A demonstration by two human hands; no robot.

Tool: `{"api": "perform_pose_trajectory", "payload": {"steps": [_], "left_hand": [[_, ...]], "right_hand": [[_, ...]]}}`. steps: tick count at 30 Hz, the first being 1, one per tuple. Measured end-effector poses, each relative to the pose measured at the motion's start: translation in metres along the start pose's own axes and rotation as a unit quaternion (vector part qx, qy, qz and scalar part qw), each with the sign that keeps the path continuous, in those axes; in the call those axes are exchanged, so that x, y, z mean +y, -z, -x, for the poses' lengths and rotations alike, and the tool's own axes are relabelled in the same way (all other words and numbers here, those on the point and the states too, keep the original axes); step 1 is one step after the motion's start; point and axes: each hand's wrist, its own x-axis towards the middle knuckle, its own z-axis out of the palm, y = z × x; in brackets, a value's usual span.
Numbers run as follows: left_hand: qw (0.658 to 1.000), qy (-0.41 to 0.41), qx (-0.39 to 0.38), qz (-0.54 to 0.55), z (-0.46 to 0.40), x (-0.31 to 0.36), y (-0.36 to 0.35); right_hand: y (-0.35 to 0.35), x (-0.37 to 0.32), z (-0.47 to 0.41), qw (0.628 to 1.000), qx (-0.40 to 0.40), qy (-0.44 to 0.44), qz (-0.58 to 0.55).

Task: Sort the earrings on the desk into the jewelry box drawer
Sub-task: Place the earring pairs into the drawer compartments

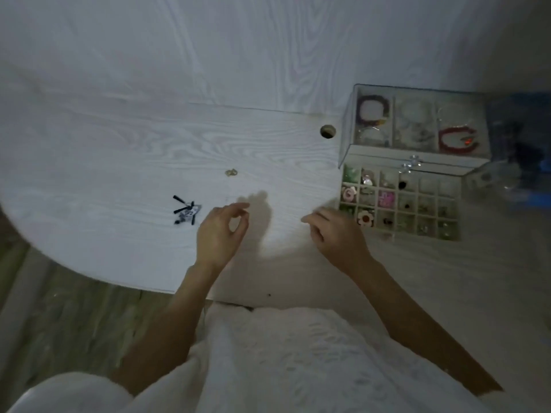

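Left hand [222, 231] pinching, maybe nothing | right hand [334, 231] loose | grab black earrings [186, 213] gently, drop in drawer [401, 204].

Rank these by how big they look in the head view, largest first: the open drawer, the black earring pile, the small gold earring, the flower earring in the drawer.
1. open drawer
2. black earring pile
3. flower earring
4. small gold earring

The last two look close in size, and the gold one lies farther from the camera, so that order is unsure.
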Motion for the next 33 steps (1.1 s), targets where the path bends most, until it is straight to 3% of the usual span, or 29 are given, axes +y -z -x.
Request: {"api": "perform_pose_trajectory", "payload": {"steps": [2, 6, 9, 13, 17, 25, 33], "left_hand": [[0.997, 0.048, 0.043, -0.043, 0.007, -0.031, 0.012], [0.986, 0.034, 0.09, -0.137, 0.009, -0.071, 0.02], [0.984, 0.095, 0.1, -0.109, 0.004, -0.082, 0.023], [0.979, 0.198, 0.045, -0.015, -0.005, -0.096, 0.025], [0.984, 0.181, 0.001, 0.008, -0.014, -0.109, 0.026], [0.994, 0.092, -0.043, -0.03, -0.021, -0.103, 0.026], [0.989, 0.101, -0.103, 0.045, -0.02, -0.072, 0.014]], "right_hand": [[-0.014, -0.017, -0.025, 0.999, -0.034, 0.026, -0.009], [-0.037, -0.044, -0.08, 0.996, -0.075, 0.038, -0.031], [-0.055, -0.058, -0.121, 0.995, -0.086, 0.011, -0.051], [-0.085, -0.074, -0.163, 0.989, -0.145, 0.013, 0.0], [-0.109, -0.074, -0.173, 0.978, -0.174, 0.062, 0.097], [-0.108, -0.063, -0.139, 0.993, -0.103, 0.061, 0.005], [-0.085, -0.051, -0.085, 0.996, -0.066, -0.057, -0.029]]}}
